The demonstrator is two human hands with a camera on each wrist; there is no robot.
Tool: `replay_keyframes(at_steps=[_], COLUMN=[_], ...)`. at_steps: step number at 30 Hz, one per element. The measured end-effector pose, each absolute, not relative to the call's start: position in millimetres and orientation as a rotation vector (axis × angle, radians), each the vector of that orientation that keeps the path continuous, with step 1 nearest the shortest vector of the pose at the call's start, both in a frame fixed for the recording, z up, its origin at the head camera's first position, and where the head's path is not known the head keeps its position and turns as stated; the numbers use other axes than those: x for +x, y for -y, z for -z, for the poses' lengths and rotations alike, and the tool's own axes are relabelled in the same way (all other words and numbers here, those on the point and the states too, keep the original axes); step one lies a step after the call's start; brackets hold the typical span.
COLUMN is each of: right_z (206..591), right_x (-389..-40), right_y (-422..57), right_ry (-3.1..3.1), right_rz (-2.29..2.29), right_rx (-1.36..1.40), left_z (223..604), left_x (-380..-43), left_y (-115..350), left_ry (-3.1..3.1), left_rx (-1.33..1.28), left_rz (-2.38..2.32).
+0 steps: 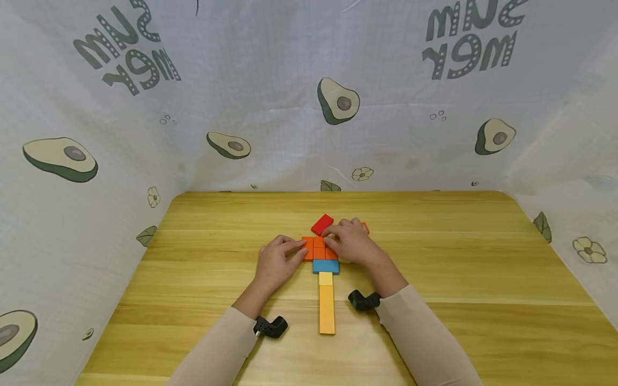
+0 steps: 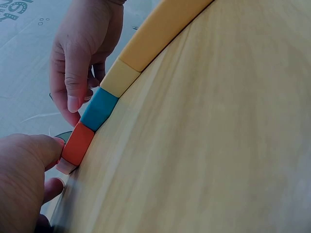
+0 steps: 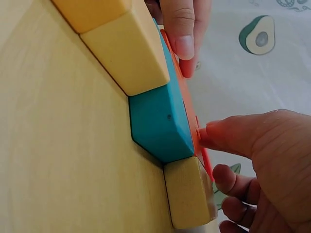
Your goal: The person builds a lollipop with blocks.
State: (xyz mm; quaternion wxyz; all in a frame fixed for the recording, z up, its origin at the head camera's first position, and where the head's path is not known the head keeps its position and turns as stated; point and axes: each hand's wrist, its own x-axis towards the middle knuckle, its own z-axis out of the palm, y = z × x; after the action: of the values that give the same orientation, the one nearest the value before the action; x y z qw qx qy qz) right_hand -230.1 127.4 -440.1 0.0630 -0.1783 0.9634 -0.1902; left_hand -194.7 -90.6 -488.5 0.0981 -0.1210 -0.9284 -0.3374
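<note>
In the head view a flat figure of blocks lies on the table: a long yellow block [image 1: 326, 310], a short pale-yellow block [image 1: 325, 279], a blue block [image 1: 325, 266], and several orange blocks [image 1: 319, 242] side by side. My left hand [image 1: 277, 262] touches the leftmost orange block [image 1: 307, 256] with thumb and index finger. From the other side, my right hand [image 1: 354, 244] has its thumb against the right orange block [image 3: 192, 124], its other fingers bent beside it. A red block [image 1: 322, 224] lies tilted just beyond the right fingertips.
Part of another orange-red block [image 1: 365, 228] shows behind the right hand. Beside the blue block sits a beige block [image 3: 187, 194], mostly hidden by the hand from above. The wooden table [image 1: 193, 289] ends at a printed cloth [image 1: 280, 107] at the back and sides.
</note>
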Motion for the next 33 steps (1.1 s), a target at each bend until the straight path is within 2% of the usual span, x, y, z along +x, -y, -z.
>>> replay_keyframes(at_steps=[6, 21, 33], right_z=[434.6, 429.7, 434.3], right_x=[-232.5, -246.1, -247.6], right_y=[-136.4, -206.8, -207.3], right_ry=[-2.896, -2.826, -2.743], right_rz=[0.676, 0.746, 0.785], right_rx=[-0.471, -0.166, -0.220], left_z=[487.7, 488.1, 487.1], left_x=[-194.2, -192.4, -193.1], left_y=[90.4, 91.4, 90.9], left_ry=[2.743, 2.730, 2.734], left_rx=[-0.367, -0.360, -0.363], left_rz=[1.006, 1.052, 1.045])
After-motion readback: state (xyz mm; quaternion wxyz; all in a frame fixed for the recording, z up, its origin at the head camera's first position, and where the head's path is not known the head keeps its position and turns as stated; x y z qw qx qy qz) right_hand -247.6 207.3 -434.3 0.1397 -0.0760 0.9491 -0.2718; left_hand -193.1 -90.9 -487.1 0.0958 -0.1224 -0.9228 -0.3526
